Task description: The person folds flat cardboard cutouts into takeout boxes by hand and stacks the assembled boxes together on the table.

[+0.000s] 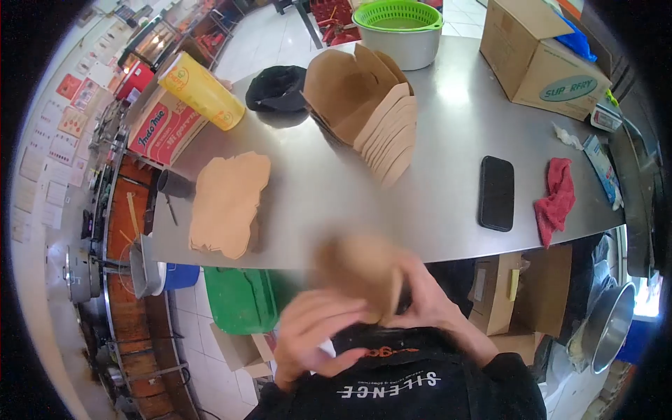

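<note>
A brown kraft cardboard food box, smeared by motion, is held close to my body at the table's front edge. My right hand grips its right side, fingers wrapped round the wall. At its lower left is my left hand, fingers stretched out and thumb apart, the fingertips at or very near the cardboard. Beyond, to the left, lies a pile of flat kraft box blanks. A nested stack of formed kraft boxes rests on its side farther back.
On the steel table are a black phone, a red cloth, a black cap-like item, a yellow roll, and a dark cup. A white tub with green colander and a carton stand at the back.
</note>
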Motion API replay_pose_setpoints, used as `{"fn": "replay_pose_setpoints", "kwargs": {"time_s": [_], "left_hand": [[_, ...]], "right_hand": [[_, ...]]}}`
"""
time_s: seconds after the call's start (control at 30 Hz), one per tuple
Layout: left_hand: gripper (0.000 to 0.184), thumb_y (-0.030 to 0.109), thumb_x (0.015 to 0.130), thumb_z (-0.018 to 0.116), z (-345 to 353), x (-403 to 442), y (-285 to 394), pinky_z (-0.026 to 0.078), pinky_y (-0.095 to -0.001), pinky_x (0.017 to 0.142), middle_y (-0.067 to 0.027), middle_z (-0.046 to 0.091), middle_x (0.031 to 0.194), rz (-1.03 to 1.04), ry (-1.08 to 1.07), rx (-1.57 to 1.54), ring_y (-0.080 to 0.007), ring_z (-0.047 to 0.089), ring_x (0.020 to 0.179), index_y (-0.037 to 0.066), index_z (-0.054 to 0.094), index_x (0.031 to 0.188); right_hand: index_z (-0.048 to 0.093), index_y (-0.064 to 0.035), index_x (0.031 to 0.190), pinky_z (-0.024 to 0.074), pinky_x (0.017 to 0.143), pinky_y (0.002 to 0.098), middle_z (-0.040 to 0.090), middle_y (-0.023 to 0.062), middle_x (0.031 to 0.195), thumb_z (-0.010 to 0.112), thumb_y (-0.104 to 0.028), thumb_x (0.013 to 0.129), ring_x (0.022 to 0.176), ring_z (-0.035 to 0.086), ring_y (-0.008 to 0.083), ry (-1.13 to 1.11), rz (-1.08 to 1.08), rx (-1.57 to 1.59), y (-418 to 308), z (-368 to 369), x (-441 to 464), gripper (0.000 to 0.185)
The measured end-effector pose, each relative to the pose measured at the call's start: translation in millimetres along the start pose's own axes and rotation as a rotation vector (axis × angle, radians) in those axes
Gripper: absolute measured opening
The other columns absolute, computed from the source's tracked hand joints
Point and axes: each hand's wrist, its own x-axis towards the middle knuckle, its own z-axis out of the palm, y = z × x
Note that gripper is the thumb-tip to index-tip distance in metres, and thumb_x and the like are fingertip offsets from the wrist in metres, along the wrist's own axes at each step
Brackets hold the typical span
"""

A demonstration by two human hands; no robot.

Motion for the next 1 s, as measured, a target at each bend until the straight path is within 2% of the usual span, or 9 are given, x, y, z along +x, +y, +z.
{"fn": "replay_pose_setpoints", "kwargs": {"time_s": [0.13, 0.2, 0.27, 0.4, 0.47, 0.7, 0.8, 0.87, 1.0], "left_hand": [[0.093, 0.043, 0.067, 0.090, 13, 14, 1, 0.046, -0.0395, 0.103, -0.0213, 0.058, 0.137, -0.255, 0.550, -0.097, -0.0308, 0.059, 0.121, -0.007, 0.051, 0.136], [0.110, 0.038, 0.064, 0.095, 18, 17, -10, 0.041, -0.0394, 0.109, -0.0203, 0.052, 0.142, -0.312, 0.346, 0.020, -0.0268, 0.052, 0.130, -0.008, 0.036, 0.145], [0.108, 0.028, 0.064, 0.097, 39, 5, -26, 0.035, -0.0402, 0.115, -0.0190, 0.049, 0.144, -0.667, 0.041, -0.653, -0.0254, 0.046, 0.135, -0.007, 0.035, 0.146], [0.106, 0.019, 0.065, 0.096, 47, 1, -30, 0.034, -0.0399, 0.116, -0.0155, 0.049, 0.145, -0.549, 0.094, -0.565, -0.0241, 0.046, 0.136, -0.003, 0.034, 0.148], [0.105, 0.015, 0.065, 0.095, 50, 1, -35, 0.034, -0.0396, 0.116, -0.0148, 0.049, 0.145, -0.533, 0.159, -0.920, -0.0237, 0.046, 0.136, -0.003, 0.034, 0.149], [0.096, 0.012, 0.069, 0.091, 41, 10, -38, 0.042, -0.0377, 0.110, -0.0118, 0.054, 0.142, -0.338, -0.147, -0.561, -0.0213, 0.052, 0.131, -0.001, 0.038, 0.148], [0.093, 0.014, 0.069, 0.093, 44, 12, -32, 0.039, -0.0381, 0.112, -0.0121, 0.055, 0.139, -0.369, -0.111, -0.554, -0.0200, 0.051, 0.131, -0.001, 0.042, 0.145], [0.093, 0.015, 0.068, 0.094, 50, 7, -38, 0.041, -0.0379, 0.110, -0.0120, 0.056, 0.138, -0.421, -0.033, -0.651, -0.0204, 0.053, 0.129, 0.001, 0.042, 0.145], [0.097, 0.018, 0.065, 0.097, 43, 17, -26, 0.043, -0.0388, 0.109, -0.0126, 0.055, 0.137, -0.393, -0.024, -0.802, -0.0216, 0.054, 0.128, 0.002, 0.042, 0.144]], "right_hand": [[0.029, 0.0015, 0.151, 0.0331, 0.114, 0.0391, 0.043, 0.0161, 0.145, 0.093, -0.027, 0.065, 0.136, 0.042, 0.0252, 0.113, 0.348, 0.693, 8, -9, -25, 0.111], [0.024, 0.0022, 0.153, 0.0316, 0.116, 0.0407, 0.041, 0.0166, 0.147, 0.093, -0.027, 0.065, 0.138, 0.041, 0.0253, 0.008, 0.394, 0.804, 9, -13, -28, 0.115], [0.022, 0.0031, 0.153, 0.0299, 0.117, 0.0414, 0.039, 0.0177, 0.150, 0.095, -0.028, 0.065, 0.140, 0.039, 0.0270, -0.012, 0.270, 0.649, 5, -12, -17, 0.118], [0.027, 0.0017, 0.151, 0.0331, 0.115, 0.0410, 0.044, 0.0173, 0.146, 0.097, -0.023, 0.062, 0.137, 0.042, 0.0249, 0.011, 0.357, 0.727, -13, -20, -4, 0.116], [0.028, 0.0010, 0.150, 0.0347, 0.114, 0.0408, 0.046, 0.0169, 0.145, 0.097, -0.022, 0.061, 0.136, 0.044, 0.0241, 0.032, 0.360, 0.764, -12, -18, -6, 0.115], [0.034, 0.0004, 0.145, 0.0410, 0.110, 0.0406, 0.050, 0.0146, 0.140, 0.096, -0.018, 0.065, 0.129, 0.051, 0.0224, 0.188, 0.397, 0.704, -14, -10, -2, 0.103], [0.032, 0.0001, 0.146, 0.0411, 0.110, 0.0413, 0.049, 0.0150, 0.140, 0.095, -0.019, 0.068, 0.130, 0.050, 0.0234, 0.249, 0.485, 0.797, -14, -11, -2, 0.102], [0.030, -0.0008, 0.145, 0.0419, 0.109, 0.0417, 0.049, 0.0152, 0.140, 0.095, -0.020, 0.069, 0.131, 0.049, 0.0239, 0.012, 0.359, 0.725, -16, -19, -2, 0.101], [0.029, 0.0000, 0.147, 0.0412, 0.110, 0.0418, 0.048, 0.0158, 0.143, 0.094, -0.019, 0.070, 0.131, 0.050, 0.0242, 0.156, 0.331, 0.669, -16, -17, -1, 0.103]]}}
